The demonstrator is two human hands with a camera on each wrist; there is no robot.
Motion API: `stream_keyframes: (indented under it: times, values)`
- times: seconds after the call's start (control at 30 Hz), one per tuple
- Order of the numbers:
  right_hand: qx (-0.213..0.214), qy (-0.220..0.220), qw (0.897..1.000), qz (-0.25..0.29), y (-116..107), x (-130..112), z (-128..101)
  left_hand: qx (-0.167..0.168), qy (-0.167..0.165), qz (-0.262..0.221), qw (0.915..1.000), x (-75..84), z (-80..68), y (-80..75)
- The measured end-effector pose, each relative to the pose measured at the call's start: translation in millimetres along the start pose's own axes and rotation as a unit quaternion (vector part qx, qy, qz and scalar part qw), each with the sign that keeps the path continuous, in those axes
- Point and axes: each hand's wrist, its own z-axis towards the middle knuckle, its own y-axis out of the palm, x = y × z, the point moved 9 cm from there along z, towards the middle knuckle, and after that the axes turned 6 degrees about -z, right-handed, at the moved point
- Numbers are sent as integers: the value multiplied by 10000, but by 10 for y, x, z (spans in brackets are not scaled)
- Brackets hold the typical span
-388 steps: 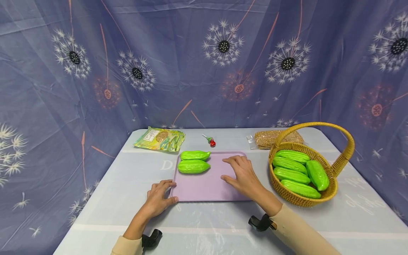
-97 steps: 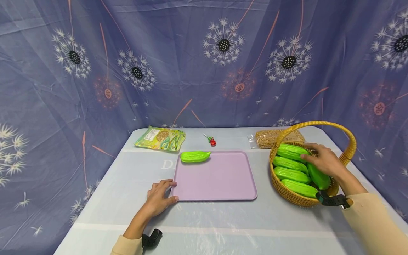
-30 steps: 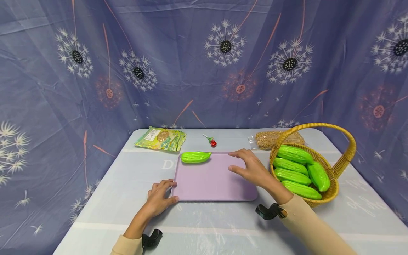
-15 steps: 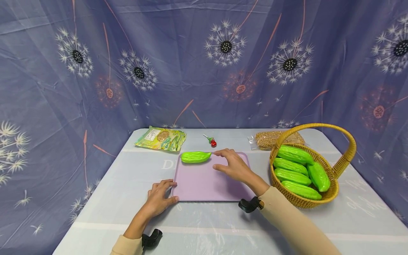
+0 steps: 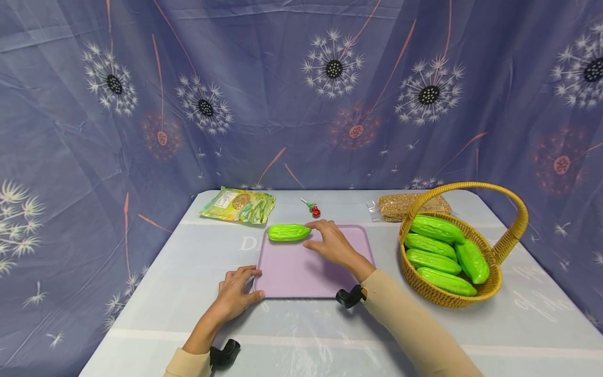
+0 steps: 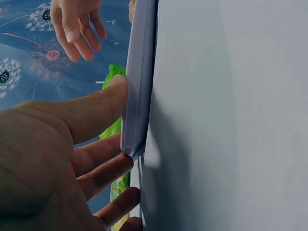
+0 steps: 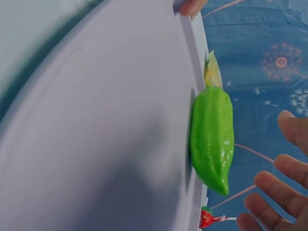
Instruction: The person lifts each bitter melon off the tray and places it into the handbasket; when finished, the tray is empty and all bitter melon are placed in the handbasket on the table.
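A bright green, ridged toy bitter melon [image 5: 285, 233] lies near the far left corner of the lilac tray [image 5: 287, 272]. My right hand [image 5: 332, 243] reaches over the tray, thumb and fingers spread apart around the melon's pointed tip. In the right wrist view a gap shows between those fingers [image 7: 279, 190] and the melon [image 7: 211, 137]. The left hand [image 5: 235, 290] holds the tray's near left corner, with the thumb [image 6: 113, 98] against the rim and other fingers round the edge. More green melons [image 5: 431, 260] fill the wicker basket [image 5: 499, 277] on the right.
The basket's tall handle [image 5: 511, 235] arches up at the right. Along the back of the table lie a green-yellow food packet [image 5: 240, 205], a red lollipop [image 5: 314, 210] and a clear bag of grains [image 5: 393, 207]. A dandelion-print curtain [image 5: 264, 104] encloses the table.
One of two melons has left the tray, and the right hand was later at the melons in the basket. Since then it has moved left over the tray. The left hand has stayed put.
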Motion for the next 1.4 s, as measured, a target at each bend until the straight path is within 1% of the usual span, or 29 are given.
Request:
stream_keyframes:
  times: [0.2, 0.6, 0.83, 1.03, 1.4]
  values:
    - [101, -11, 9999, -26, 66, -11, 97, -67, -93, -35, 9999, -9, -11, 1]
    - [94, 85, 9999, -82, 168, 24, 244, -43, -5, 0, 10000, 4, 11, 3]
    - [-146, 227, 9994, -199, 267, 102, 310, -51, -20, 1, 10000, -2, 5, 16]
    - [-204, 272, 9992, -222, 336, 142, 358, -52, -41, 12, 10000, -7, 5, 15]
    - [-255, 77, 9992, -309, 415, 73, 410, -4, -8, 36, 10000, 9, 8, 13]
